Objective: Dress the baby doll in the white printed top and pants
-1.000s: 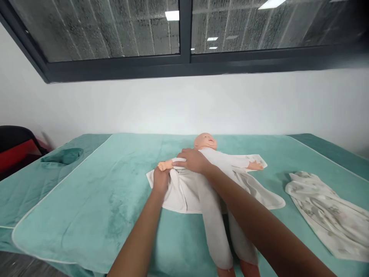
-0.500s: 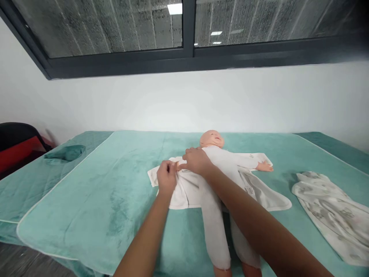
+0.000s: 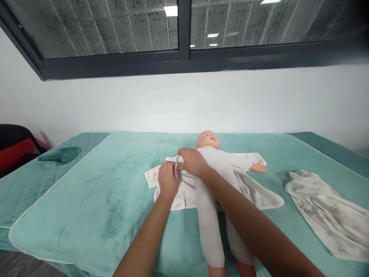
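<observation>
A baby doll point(image 3: 208, 140) lies on its back on a teal mat point(image 3: 86, 200), dressed in a white suit and lying on an open white garment point(image 3: 253, 192). My left hand point(image 3: 168, 181) rests closed on the garment's left flap beside the doll's arm, which is hidden under the hands. My right hand point(image 3: 191, 161) reaches across the doll's chest and pinches the white cloth near the left shoulder. The doll's other arm point(image 3: 258, 167) lies stretched out to the right. Its legs run toward me under my right forearm.
A patterned white cloth point(image 3: 323, 211) lies crumpled at the mat's right. A small dark green bundle point(image 3: 59, 155) sits at the far left. A black and red chair point(image 3: 14, 144) stands beyond the left edge. A white wall and dark window rise behind.
The doll's bare left hand, visible a second ago, is now covered. My left hand moved up onto the left flap and both hands now meet at the doll's left shoulder.
</observation>
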### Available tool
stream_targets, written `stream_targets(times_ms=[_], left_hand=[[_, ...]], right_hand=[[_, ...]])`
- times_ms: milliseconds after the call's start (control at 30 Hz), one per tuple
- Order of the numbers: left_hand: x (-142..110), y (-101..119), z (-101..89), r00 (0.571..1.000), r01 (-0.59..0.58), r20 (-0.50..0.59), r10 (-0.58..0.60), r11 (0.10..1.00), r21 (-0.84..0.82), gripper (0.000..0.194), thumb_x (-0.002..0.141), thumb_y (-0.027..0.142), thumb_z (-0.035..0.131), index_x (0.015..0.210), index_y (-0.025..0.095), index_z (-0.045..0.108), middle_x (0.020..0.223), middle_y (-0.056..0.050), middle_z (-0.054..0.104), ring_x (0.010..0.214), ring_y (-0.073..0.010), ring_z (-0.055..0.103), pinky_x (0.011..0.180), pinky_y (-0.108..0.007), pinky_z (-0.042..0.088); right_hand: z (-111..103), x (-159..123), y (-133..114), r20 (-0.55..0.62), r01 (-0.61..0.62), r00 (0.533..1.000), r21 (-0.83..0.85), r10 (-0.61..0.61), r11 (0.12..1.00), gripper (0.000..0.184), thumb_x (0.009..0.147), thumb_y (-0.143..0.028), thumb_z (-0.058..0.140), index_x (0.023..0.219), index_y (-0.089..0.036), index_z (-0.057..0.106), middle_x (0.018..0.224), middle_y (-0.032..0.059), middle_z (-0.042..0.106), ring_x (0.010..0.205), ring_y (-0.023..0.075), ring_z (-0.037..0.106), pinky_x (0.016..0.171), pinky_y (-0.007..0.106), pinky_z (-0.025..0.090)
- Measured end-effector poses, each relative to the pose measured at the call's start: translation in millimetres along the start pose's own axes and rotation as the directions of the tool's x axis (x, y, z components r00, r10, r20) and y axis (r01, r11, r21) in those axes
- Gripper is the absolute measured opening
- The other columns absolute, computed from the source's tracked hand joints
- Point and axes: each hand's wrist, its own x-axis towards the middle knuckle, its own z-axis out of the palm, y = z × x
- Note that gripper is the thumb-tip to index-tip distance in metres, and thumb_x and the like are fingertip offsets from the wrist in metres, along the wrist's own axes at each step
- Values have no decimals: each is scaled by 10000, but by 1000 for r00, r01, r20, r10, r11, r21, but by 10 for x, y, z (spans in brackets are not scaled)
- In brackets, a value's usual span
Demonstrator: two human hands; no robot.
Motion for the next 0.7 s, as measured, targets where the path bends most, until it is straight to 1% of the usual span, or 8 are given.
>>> stream_targets(times_ms=[67,100,233,267,333,500,633,700], left_hand=[[18,-17,0,998,37,-48,-35,998,41,256,978,319,358,903,198,572,966,-106,602,956,-242,539,857,-365,393],[26,-29,3,996,73,-65,-68,995,65,261,977,327,361,910,195,575,977,-111,601,973,-250,533,862,-373,391],[58,-81,27,939,328,-146,-312,940,97,324,973,405,356,936,191,595,964,-105,618,963,-261,536,831,-376,399],[67,-89,34,918,378,-163,-361,921,91,341,972,420,350,945,191,602,962,-101,626,965,-260,537,827,-373,403],[81,-96,44,897,424,-175,-405,901,90,361,964,440,358,948,193,620,946,-90,639,962,-257,540,830,-368,407],[77,-89,59,930,361,-129,-344,920,151,348,916,484,461,918,196,657,884,-77,655,916,-255,548,828,-361,413],[51,-58,67,944,328,-106,-313,927,180,319,938,434,439,940,190,644,891,-78,668,910,-241,585,802,-336,413],[40,-18,57,940,339,-93,-327,924,176,331,961,419,395,967,189,632,923,-80,679,898,-227,608,773,-319,410]], right_hand=[[-107,-144,213,-155,-111,977,219,147,969,305,919,-389,499,1149,-200,566,1162,72,649,1032,202,582,858,297,412],[-148,-255,363,-234,-187,934,324,270,927,292,927,-409,475,1116,-209,572,1139,64,658,1008,194,589,835,288,416],[-127,-827,1037,-336,-553,655,397,677,732,313,913,-477,440,873,-216,606,842,53,681,775,210,577,691,298,377],[-82,-952,1165,-315,-609,628,371,712,701,327,898,-492,457,807,-214,604,788,54,674,736,210,564,668,298,356],[11,-1126,1319,-272,-680,616,289,739,674,407,898,-543,433,714,-216,592,695,57,654,677,209,539,634,300,314],[89,-1203,1290,-139,-689,680,213,720,693,567,921,-595,324,592,-209,577,668,106,660,652,217,529,624,319,285],[95,-1233,1270,-161,-643,599,489,785,590,574,911,-605,334,594,-204,595,658,85,673,666,217,558,642,319,351],[125,-1263,1304,-86,-616,562,620,823,486,537,875,-616,400,650,-194,644,695,81,695,683,224,593,652,320,394]])
